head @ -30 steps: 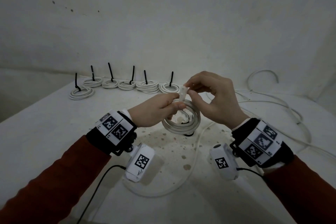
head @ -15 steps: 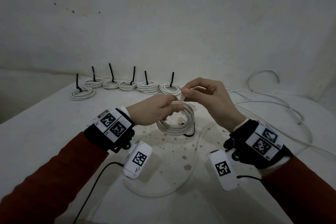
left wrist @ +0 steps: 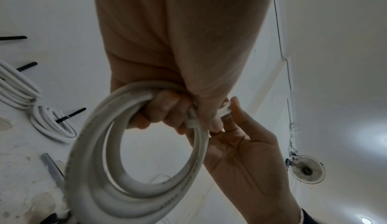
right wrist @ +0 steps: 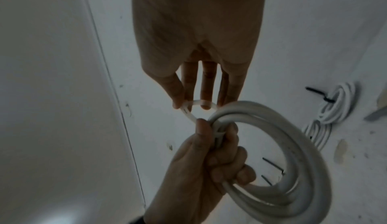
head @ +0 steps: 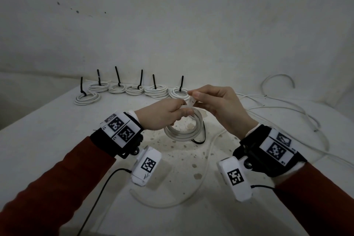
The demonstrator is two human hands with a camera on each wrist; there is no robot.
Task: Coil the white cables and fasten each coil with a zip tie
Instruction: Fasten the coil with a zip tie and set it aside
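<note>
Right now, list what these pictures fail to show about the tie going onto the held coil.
- Whether the white zip tie has its tail through its head: right hand fingers cover the join in the right wrist view.
- The tie under the coil: left hand hides it in the left wrist view.
- The tie in the head view: too small.

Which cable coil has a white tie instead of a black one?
The coil held up in the hands. Its zip tie is white; the six coils lying in a row at the back have black ties sticking up.

A bare workroom: stained white table [head: 57, 140], blank wall [head: 172, 25], tied coils [head: 155, 91] beyond the fingers [head: 180, 107], wall fan [left wrist: 306, 169].
</note>
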